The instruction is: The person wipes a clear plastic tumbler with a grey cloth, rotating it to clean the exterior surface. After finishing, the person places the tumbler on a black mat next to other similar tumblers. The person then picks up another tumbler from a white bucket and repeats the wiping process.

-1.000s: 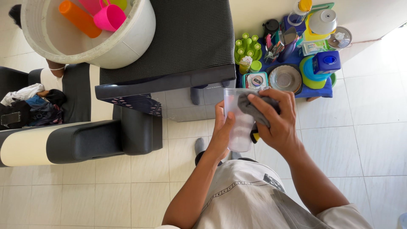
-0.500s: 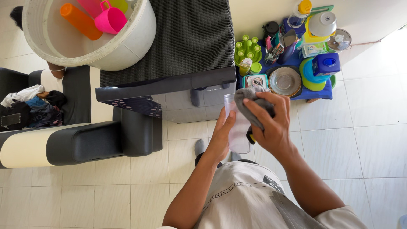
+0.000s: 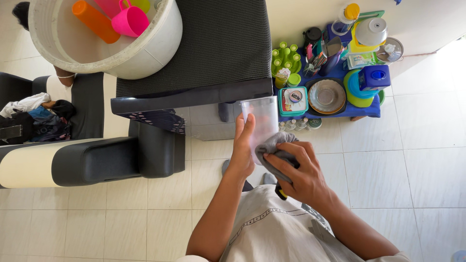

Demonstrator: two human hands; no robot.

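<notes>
Head view, looking straight down. Left hand [image 3: 242,148] raised in front of the torso, forearm running up from the lower centre of frame; fingers extended and wrapped along the left side of a clear plastic tumbler [image 3: 260,119], gripping it. Tumbler is held in the air, open mouth pointing away from the body, over the white tiled floor [image 3: 417,160] and just in front of a black seat [image 3: 204,53]. Right hand [image 3: 298,172] comes in from the lower right, wrist bent, fingers curled closed around a grey cloth [image 3: 274,148]; the cloth is pressed against the lower right part of the tumbler, near its base. A small yellow and black object shows below the right palm; cannot tell what it is. Surroundings: white tub [image 3: 104,43] resting on the seat's far left, containing an orange cup [image 3: 94,22] and a pink mug [image 3: 131,22]. To the right of the seat, a low blue stand [image 3: 361,110] crowded with containers, including a glass bowl [image 3: 326,96] and a green rack of pegs [image 3: 285,56]. Black and cream armchair [image 3: 73,160] at left.
</notes>
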